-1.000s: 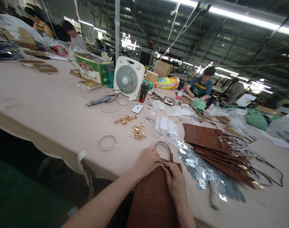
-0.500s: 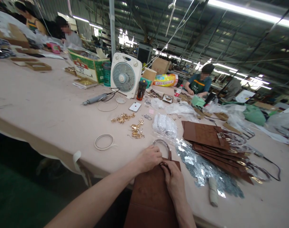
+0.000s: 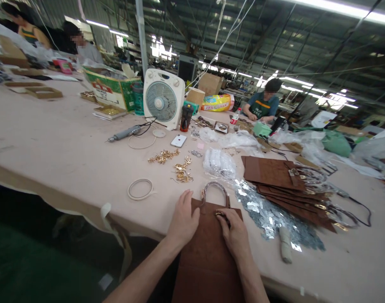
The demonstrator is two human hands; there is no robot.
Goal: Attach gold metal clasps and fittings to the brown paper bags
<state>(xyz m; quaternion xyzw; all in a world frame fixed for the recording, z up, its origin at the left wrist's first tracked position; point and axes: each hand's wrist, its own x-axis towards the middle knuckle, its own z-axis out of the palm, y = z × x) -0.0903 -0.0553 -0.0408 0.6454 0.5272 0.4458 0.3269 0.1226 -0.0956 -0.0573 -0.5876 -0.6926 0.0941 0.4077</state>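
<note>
A brown bag panel (image 3: 208, 256) hangs over the table's front edge, its top on the tabletop. A curved handle (image 3: 215, 185) in clear plastic wrap is fixed at that top edge. My left hand (image 3: 183, 221) lies along the panel's upper left edge, fingers stretched out, with nothing visible in it. On the panel below the handle, my right hand (image 3: 236, 233) pinches a small gold metal fitting (image 3: 220, 213); its fingers partly cover the piece. Past the handle are gold fittings (image 3: 182, 170) in a loose pile and a plastic bag of white pieces (image 3: 218, 163).
Thin silver plates (image 3: 262, 210) are spread to the right, beside a wrapped grey rod (image 3: 285, 246). Brown panels with handles (image 3: 274, 174) are stacked behind them. A fan (image 3: 163, 101), a phone (image 3: 178, 140), a corded tool (image 3: 124, 133) and a tape ring (image 3: 140, 189) stand farther left. Co-workers sit beyond.
My left hand has let go near the handle's base and moved left to the panel's edge, its fingers now straight. My right hand stays at the fitting, which is now more visible.
</note>
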